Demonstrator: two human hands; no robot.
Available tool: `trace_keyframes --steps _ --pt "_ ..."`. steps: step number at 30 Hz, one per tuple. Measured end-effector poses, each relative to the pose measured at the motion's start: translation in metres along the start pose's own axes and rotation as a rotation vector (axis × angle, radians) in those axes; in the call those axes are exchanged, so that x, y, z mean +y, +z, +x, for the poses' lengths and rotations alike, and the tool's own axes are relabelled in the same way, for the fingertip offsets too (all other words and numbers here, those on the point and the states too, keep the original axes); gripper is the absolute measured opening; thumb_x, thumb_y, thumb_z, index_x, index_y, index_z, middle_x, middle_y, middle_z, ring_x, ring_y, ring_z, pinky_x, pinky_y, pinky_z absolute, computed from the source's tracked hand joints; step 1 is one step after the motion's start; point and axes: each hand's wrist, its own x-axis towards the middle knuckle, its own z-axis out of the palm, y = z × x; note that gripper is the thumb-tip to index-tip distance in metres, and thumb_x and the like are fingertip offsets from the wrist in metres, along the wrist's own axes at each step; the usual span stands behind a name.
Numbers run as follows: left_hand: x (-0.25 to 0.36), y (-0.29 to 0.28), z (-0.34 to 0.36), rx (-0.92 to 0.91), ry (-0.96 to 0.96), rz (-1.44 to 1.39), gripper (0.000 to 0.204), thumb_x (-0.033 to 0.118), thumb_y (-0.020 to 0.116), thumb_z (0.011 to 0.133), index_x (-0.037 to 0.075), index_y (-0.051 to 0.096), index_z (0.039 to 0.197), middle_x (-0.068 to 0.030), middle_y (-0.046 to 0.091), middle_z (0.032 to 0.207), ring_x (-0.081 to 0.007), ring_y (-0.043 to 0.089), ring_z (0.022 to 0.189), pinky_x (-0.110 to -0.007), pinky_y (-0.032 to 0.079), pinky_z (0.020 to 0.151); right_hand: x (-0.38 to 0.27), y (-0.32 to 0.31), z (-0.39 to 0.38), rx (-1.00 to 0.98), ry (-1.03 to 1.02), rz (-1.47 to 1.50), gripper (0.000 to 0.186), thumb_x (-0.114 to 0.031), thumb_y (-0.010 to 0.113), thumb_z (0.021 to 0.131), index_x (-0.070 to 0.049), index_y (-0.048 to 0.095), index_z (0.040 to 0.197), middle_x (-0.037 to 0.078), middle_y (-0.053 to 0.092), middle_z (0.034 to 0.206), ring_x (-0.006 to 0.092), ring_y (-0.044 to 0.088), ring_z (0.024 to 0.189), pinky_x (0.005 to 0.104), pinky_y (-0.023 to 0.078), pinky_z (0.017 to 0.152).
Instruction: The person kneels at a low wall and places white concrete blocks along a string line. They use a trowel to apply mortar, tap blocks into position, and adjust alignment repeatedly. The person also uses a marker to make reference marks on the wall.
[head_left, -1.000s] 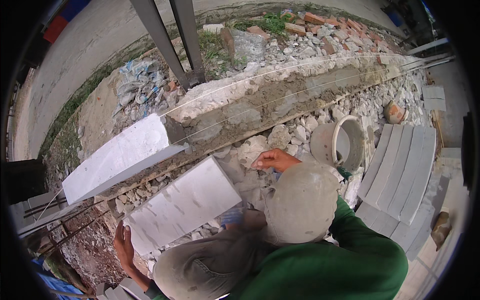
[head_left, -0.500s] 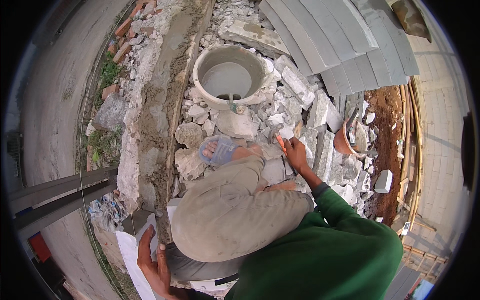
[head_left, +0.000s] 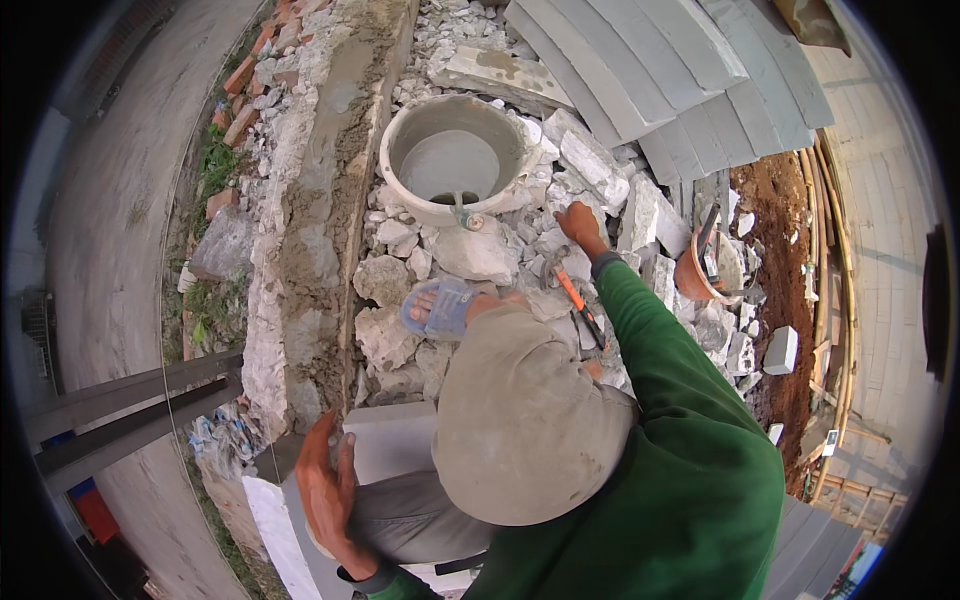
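Observation:
My left hand [head_left: 325, 485] is spread, fingers apart, against the white blocks at lower left, near a pale block [head_left: 385, 440]. My right hand [head_left: 578, 222] reaches into the rubble right of the mortar bucket [head_left: 405, 180]; its fingers are curled, and what is under them is hidden. An orange-handled hammer [head_left: 575, 295] lies below that hand on broken pieces. A tool handle [head_left: 470, 218] leans over the bucket's rim; the bucket holds grey slurry. My sandalled foot [head_left: 440, 305] rests on rubble beside my bent knee.
A mortar-covered footing [head_left: 330, 200] with string lines runs along the left, beside bricks, weeds and metal posts [head_left: 135, 385]. Stacked grey blocks [head_left: 660, 70] stand at upper right. An orange bucket with tools [head_left: 690, 275], red soil and bamboo poles [head_left: 835, 300] lie to the right.
The view swung sharply after the earliest frame. Since half a second ago, my right hand has let go of the orange-handled hammer and moved forward toward the bucket. My left hand stays by the blocks.

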Motion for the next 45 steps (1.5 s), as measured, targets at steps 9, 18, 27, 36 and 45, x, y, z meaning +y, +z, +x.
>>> trace_keyframes --steps 9,18,27,36,45 --pt "-0.005 0.007 0.016 -0.03 -0.044 0.047 0.036 0.012 0.069 0.099 -0.005 0.067 0.131 -0.0294 0.071 0.122 -0.0449 0.07 0.112 -0.048 0.053 0.097 0.019 0.035 0.054 -0.004 -0.023 0.289 0.063 -0.038 0.082 0.089 0.007 0.066 0.13 0.022 0.078 0.107 0.0346 0.077 0.083 0.0439 0.061 0.075" --pt "0.025 0.018 0.057 -0.16 0.015 0.06 0.038 0.015 0.068 0.1 -0.005 0.067 0.132 -0.0302 0.07 0.123 -0.0464 0.069 0.114 -0.049 0.052 0.099 0.09 -0.068 -0.017 0.14 -0.084 0.975 0.022 -0.023 0.072 0.102 -0.002 0.071 0.106 0.0 0.067 0.085 0.0101 0.064 0.073 0.0254 0.051 0.066" --pt "0.035 0.027 0.068 -0.2 0.076 0.101 0.038 0.015 0.07 0.099 -0.005 0.066 0.131 -0.0283 0.07 0.125 -0.0482 0.068 0.113 -0.051 0.053 0.098 0.087 -0.046 -0.046 0.099 0.002 0.942 0.036 -0.019 0.076 0.1 0.001 0.069 0.129 0.001 0.07 0.092 0.0107 0.069 0.088 0.0285 0.057 0.082" --pt "0.068 0.004 0.113 -0.417 0.441 0.125 0.043 0.011 0.077 0.091 0.001 0.068 0.132 -0.0226 0.071 0.127 -0.0434 0.067 0.116 -0.048 0.053 0.099 0.041 -0.101 -0.094 -0.226 -0.272 1.28 0.036 -0.003 0.07 0.1 -0.001 0.062 0.136 0.007 0.073 0.119 0.0191 0.071 0.113 0.0367 0.06 0.103" --pt "0.024 0.158 0.182 -0.346 0.475 -0.157 0.044 0.015 0.072 0.095 -0.002 0.061 0.134 -0.0222 0.067 0.117 -0.0457 0.065 0.113 -0.051 0.054 0.095 -0.124 -0.038 -0.201 -0.942 -0.28 0.945 0.023 -0.006 0.072 0.1 0.003 0.062 0.118 0.013 0.076 0.103 0.0187 0.077 0.087 0.0285 0.062 0.076"
